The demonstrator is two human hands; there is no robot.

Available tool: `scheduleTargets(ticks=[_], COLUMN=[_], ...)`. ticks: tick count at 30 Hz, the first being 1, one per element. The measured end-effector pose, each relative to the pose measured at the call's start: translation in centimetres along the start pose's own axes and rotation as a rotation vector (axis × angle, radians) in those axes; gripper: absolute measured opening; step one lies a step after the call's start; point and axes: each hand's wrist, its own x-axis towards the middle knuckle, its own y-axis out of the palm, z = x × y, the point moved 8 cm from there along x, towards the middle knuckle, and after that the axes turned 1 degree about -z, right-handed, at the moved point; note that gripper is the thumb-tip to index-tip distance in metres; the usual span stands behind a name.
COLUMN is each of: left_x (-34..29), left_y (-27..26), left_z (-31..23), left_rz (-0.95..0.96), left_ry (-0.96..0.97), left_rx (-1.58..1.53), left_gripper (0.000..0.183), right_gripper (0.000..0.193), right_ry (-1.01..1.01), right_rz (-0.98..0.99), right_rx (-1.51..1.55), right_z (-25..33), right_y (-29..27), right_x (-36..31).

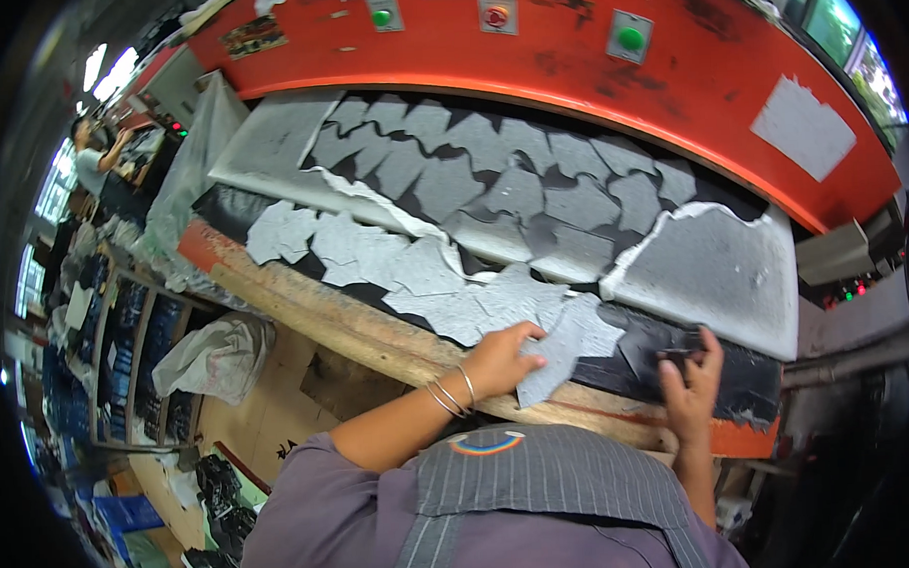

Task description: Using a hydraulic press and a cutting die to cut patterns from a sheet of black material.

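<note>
My left hand (499, 363), with two metal bangles at the wrist, has its thumb and forefinger closed at the left edge of a light grey cut piece (555, 361). That piece hangs partly over the table's front edge. More pale grey pieces (429, 270), jagged in outline, lie overlapping along the black strip behind it. On the right, my right hand (690, 388) has thumb and forefinger curled about a dark cut piece (645, 349); its fingertips are partly lost against the black surface. The material of the pieces is hard to tell, perhaps fabric or thin leather.
A red-orange machine beam (556, 50) with green and red buttons spans the back. Beneath it lies a grey sheet (714, 265) with torn white edges and cut shapes. A worn wooden front rail (346, 323) borders the table. At far left, a person (95, 166) works; a white sack (217, 357) sits below.
</note>
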Motion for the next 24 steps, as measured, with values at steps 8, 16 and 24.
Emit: scheduleTargets(ticks=[8,16,24], left_x=[1.5,-1.5,0.8], left_y=[-32.8,-51.1,-49.3], left_z=[19.2,34.4,27.9], left_rz=[-0.833,-0.805,-0.527], left_ry=[-0.156,-0.831,-0.71], left_rx=[0.352,0.787,0.871], left_gripper=[0.061,0.087,0.081], right_gripper=[0.047,0.077,0.089], right_ry=[-0.102,0.402,0.732], right_rz=[-0.178,0.089,0.412], right_rx=[-0.744,-0.798,-0.749], right_z=[-1.9,-0.4,5.0], right_y=[-1.4,11.5,22.6], right_x=[1.4,4.7,4.8])
